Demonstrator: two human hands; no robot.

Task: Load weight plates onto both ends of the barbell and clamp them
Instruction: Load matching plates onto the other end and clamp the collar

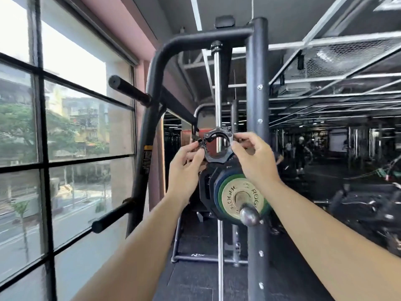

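Two hands held the clamp collar [217,146] just above the barbell [249,213] and its plates [233,190], my left hand [186,168] pinching the lever side, my right hand [252,161] the opposite rim; I judged it light, stiff, best gripped there.

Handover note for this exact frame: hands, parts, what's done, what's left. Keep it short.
Left hand: pinches the latch side of the collar clamp.
Right hand: pinches the clamp's opposite rim.
The clamp is held in the air above the barbell end, not on the sleeve. Its latch looks open.
Plates: stacked on this end, gold-faced one outermost, black ones behind.
Done: this end is loaded.
Left: slide the clamp onto the sleeve against the plates and close it. The other end is out of view, so check it.
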